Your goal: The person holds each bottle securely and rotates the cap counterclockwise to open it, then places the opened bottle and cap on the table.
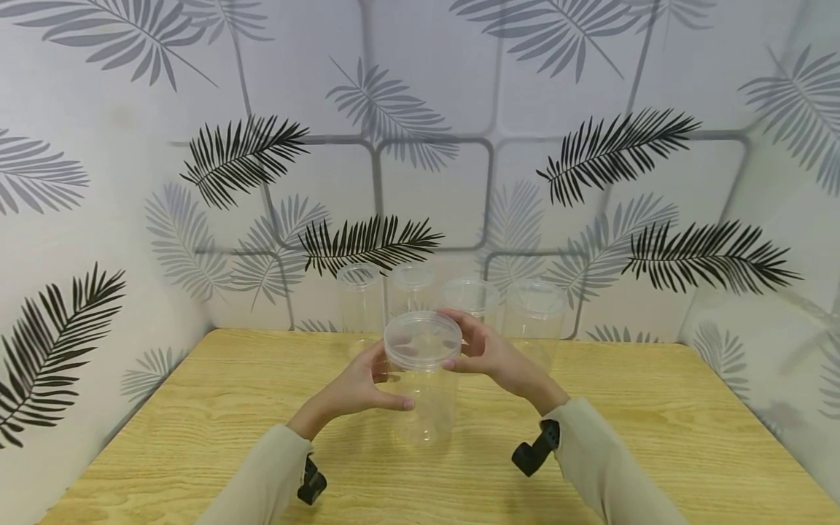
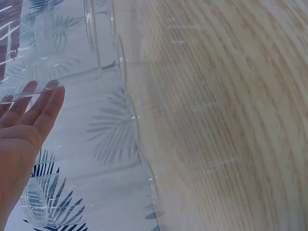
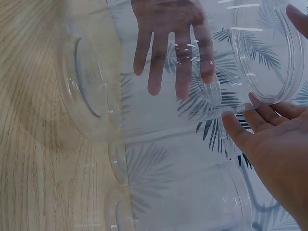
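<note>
A clear, cylindrical plastic jar (image 1: 426,408) is upright between both hands, near the middle of the wooden table. A round, clear lid (image 1: 423,337) tops it. From the left side, my left hand (image 1: 361,383) grips the jar's body, thumb in front and fingers behind; through the clear wall those fingers look spread in the right wrist view. My right hand (image 1: 492,354) holds the upper right edge by the lid, thumb in front and fingers at the back. Whether the jar's base touches the table is hard to tell.
Behind the held jar, several more clear jars stand in a row near the table's back edge, among them a slim one (image 1: 361,306) at left and a wider one (image 1: 534,321) at right. A leaf-patterned backdrop (image 1: 433,189) encloses the wooden table (image 1: 262,394).
</note>
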### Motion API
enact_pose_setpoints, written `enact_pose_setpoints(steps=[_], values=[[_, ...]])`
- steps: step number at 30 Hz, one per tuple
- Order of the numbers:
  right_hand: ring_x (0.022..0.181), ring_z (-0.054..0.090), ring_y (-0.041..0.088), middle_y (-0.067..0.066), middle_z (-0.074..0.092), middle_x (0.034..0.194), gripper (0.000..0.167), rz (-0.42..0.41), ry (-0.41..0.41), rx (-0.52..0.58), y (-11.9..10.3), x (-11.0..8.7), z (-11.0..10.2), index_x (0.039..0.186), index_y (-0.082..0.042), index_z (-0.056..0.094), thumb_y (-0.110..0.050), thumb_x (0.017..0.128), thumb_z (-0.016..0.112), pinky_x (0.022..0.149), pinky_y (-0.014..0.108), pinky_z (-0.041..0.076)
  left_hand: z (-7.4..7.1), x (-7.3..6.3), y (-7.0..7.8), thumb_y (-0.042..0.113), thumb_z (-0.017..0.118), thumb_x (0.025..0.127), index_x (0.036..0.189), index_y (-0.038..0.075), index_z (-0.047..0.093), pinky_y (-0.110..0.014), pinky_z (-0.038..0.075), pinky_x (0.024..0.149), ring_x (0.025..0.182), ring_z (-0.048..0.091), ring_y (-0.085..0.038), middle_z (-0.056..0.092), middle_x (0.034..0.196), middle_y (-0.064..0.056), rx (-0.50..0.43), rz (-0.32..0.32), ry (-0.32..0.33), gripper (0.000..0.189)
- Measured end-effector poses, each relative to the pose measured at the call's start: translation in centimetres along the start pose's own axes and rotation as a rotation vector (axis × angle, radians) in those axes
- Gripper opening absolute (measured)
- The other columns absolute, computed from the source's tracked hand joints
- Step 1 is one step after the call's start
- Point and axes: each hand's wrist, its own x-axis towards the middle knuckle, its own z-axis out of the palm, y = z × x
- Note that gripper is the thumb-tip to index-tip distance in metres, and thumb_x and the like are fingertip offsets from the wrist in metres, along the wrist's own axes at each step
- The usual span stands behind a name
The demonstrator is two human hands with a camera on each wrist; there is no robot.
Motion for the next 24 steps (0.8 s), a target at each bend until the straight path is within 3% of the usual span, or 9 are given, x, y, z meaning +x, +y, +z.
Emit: enact_pose_setpoints(steps=[5,10,17,21,24], values=[[0.124,0.038,0.033,0.015,0.030,0.141,0.081,0.007,-0.038,0.020,0.0,0.1,-0.3,0.144,-0.010,0.020,-0.018,0.081,0.069,0.089,0.031,0.048,0.1,0.0,-0.1,0.017,0.082,0.067,0.140,0.019,0.031,-0.054,0.042,0.096,0.116,0.053,-0.031,0.045,0.134,-0.011,-0.009,-0.002,-0.005,0.088],[0.128,0.036,0.036,0.014,0.028,0.143,0.081,0.000,-0.012,-0.004,-0.1,-0.1,-0.2,0.145,-0.010,0.018,-0.018,0.082,0.069,0.095,0.042,0.044,0.1,-0.1,-0.1,0.018,0.082,0.067,0.139,0.021,0.031,-0.053,0.042,0.096,0.115,0.053,-0.031,0.045,0.134,-0.009,0.002,-0.016,0.008,0.089],[0.137,0.022,0.030,0.008,0.023,0.150,0.084,-0.024,0.218,-0.188,-0.3,-0.8,1.1,0.143,-0.013,0.022,-0.019,0.078,0.073,0.110,0.051,0.023,-0.2,-0.1,0.2,0.015,0.081,0.068,0.142,0.021,0.027,-0.050,0.042,0.098,0.117,0.051,-0.031,0.041,0.138,-0.009,0.025,-0.025,0.042,0.091],[0.135,0.027,0.035,0.008,0.024,0.149,0.087,0.011,0.337,-0.228,-0.2,-0.7,2.4,0.143,-0.015,0.022,-0.019,0.075,0.076,0.104,0.051,0.034,0.0,-0.4,1.7,0.011,0.079,0.070,0.143,0.015,0.025,-0.054,0.040,0.098,0.118,0.050,-0.035,0.040,0.138,-0.014,0.028,-0.041,0.055,0.091],[0.134,0.028,0.035,0.007,0.025,0.148,0.088,0.044,0.399,-0.255,-0.1,-0.5,3.1,0.143,-0.015,0.022,-0.020,0.074,0.077,0.102,0.050,0.037,0.1,-0.2,1.4,0.008,0.079,0.069,0.143,0.013,0.025,-0.054,0.039,0.098,0.119,0.049,-0.037,0.039,0.139,-0.016,0.029,-0.049,0.060,0.091]])
